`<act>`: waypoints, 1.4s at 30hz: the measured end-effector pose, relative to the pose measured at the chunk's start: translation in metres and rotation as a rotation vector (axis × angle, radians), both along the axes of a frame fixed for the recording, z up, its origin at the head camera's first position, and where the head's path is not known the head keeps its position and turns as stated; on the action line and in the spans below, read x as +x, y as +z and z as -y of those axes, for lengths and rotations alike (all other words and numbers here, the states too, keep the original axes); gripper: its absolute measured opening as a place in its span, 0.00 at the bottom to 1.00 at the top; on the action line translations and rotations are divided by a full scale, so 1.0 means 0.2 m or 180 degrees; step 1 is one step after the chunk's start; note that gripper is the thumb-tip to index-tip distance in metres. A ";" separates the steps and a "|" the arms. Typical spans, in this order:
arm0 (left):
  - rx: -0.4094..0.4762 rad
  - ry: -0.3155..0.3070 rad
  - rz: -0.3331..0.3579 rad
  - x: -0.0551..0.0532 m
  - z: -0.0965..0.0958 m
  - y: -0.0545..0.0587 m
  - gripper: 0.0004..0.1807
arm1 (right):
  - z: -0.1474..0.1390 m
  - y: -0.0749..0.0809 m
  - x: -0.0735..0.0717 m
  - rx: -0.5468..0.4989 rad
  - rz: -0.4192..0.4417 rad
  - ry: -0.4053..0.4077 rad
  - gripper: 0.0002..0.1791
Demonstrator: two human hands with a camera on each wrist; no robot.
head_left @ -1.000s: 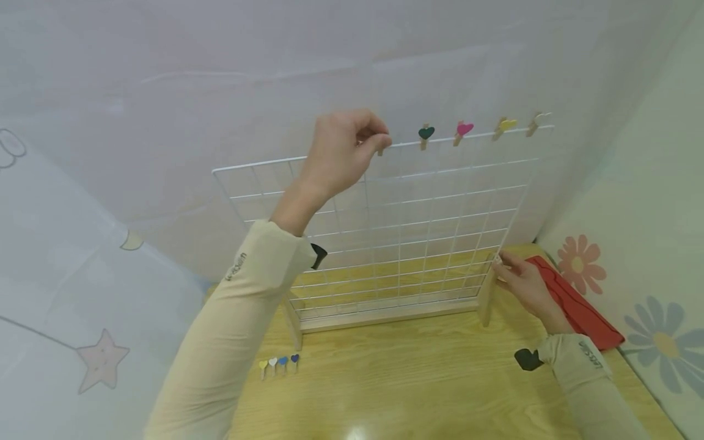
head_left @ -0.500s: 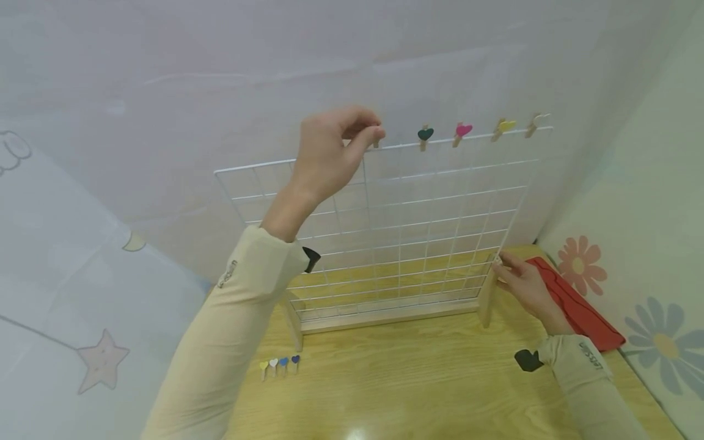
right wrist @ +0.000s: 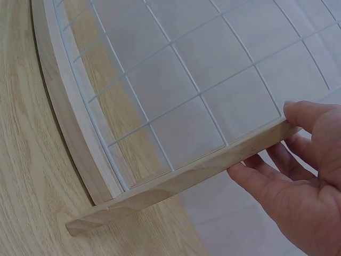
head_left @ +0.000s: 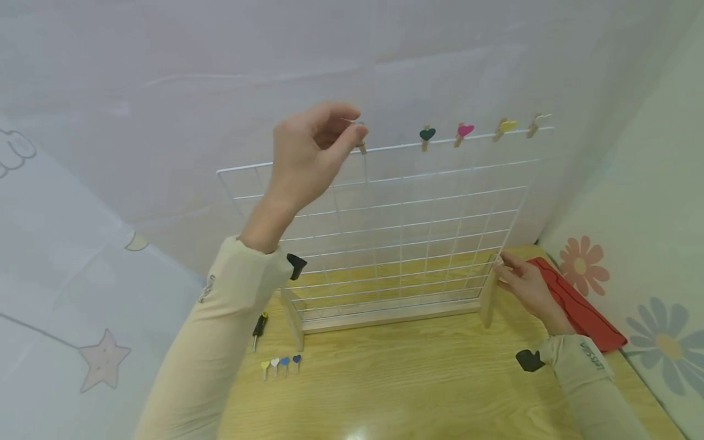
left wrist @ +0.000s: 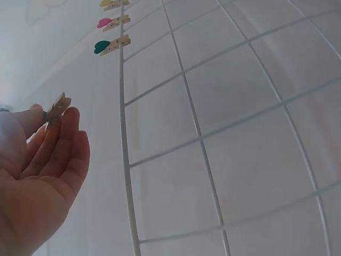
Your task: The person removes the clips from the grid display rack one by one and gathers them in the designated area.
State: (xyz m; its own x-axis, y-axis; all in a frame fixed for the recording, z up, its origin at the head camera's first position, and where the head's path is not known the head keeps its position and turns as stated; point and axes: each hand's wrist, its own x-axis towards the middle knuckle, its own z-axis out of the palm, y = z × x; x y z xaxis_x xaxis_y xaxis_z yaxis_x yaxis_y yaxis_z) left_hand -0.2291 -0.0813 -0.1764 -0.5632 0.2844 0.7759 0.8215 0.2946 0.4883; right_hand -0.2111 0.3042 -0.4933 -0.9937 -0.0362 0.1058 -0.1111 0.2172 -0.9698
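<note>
My left hand point(head_left: 308, 153) pinches a small wooden clothespin point(left wrist: 57, 108) between thumb and fingers, near the top wire of the white grid panel point(head_left: 418, 198). In the left wrist view this clothespin is apart from the wire, its jaws pointing toward it; my fingers mostly hide its decorated end. Along the top wire sit several heart clothespins, among them a dark green one point(head_left: 426, 134) and a pink one point(head_left: 464, 130). My right hand point(head_left: 530, 290) grips the wooden side post point(right wrist: 213, 166) of the panel's stand, thumb on one side and fingers on the other.
Several heart clothespins point(head_left: 285, 362) lie in a row on the wooden table point(head_left: 396, 379), left of the front. Behind them lies a screwdriver point(head_left: 259, 327) with a dark handle. A red flat item point(head_left: 577, 305) lies by the right wall. A pale wall stands behind the panel.
My left hand has moved left along the top wire with the clothespin. The screwdriver has come into view beside the left sleeve. My right hand stays on the post.
</note>
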 end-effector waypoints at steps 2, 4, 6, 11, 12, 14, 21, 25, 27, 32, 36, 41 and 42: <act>0.0046 -0.0049 0.0044 0.00 0.02 -0.01 0.04 | 0.00 0.00 0.00 0.0022 0.0005 -0.0009 0.34; 0.0078 -0.0095 0.0074 -0.01 0.05 -0.03 0.04 | 0.00 0.00 0.00 0.0051 0.0003 -0.0018 0.33; 0.0125 -0.0119 0.0142 -0.02 0.07 -0.05 0.04 | 0.00 0.00 -0.01 0.0066 -0.0005 -0.0015 0.33; 0.0303 -0.0093 0.0517 -0.02 0.13 -0.12 0.05 | 0.00 0.00 -0.01 0.0037 0.0006 0.0002 0.33; 0.0332 -0.0079 0.0580 -0.03 0.14 -0.13 0.06 | -0.01 0.00 -0.01 0.0023 0.0011 0.0008 0.33; 0.0391 -0.0061 0.0698 -0.03 0.16 -0.16 0.06 | -0.01 -0.01 -0.01 0.0014 0.0017 0.0007 0.33; 0.0169 -0.0120 0.0834 -0.01 0.25 -0.23 0.06 | 0.00 0.00 -0.01 -0.0011 -0.0037 0.0030 0.33; -0.0107 -0.0085 0.0982 0.02 0.30 -0.28 0.07 | 0.00 0.00 -0.01 -0.0018 -0.0037 0.0030 0.33; -0.0146 -0.0093 0.1035 0.02 0.31 -0.31 0.07 | 0.00 0.00 -0.01 -0.0017 -0.0024 0.0029 0.33; -0.0217 -0.0090 0.1192 0.02 0.35 -0.38 0.07 | -0.01 -0.01 -0.02 -0.0010 0.0037 0.0009 0.34; -0.0328 -0.0074 0.1363 0.04 0.38 -0.44 0.08 | -0.01 -0.01 -0.02 0.0036 0.0077 -0.0003 0.34; -0.0439 -0.0003 0.1567 0.06 0.42 -0.54 0.09 | -0.01 0.00 -0.01 0.0080 0.0076 0.0012 0.33; -0.0458 0.0019 0.1597 0.07 0.42 -0.56 0.09 | -0.01 0.00 -0.01 0.0087 0.0076 0.0012 0.33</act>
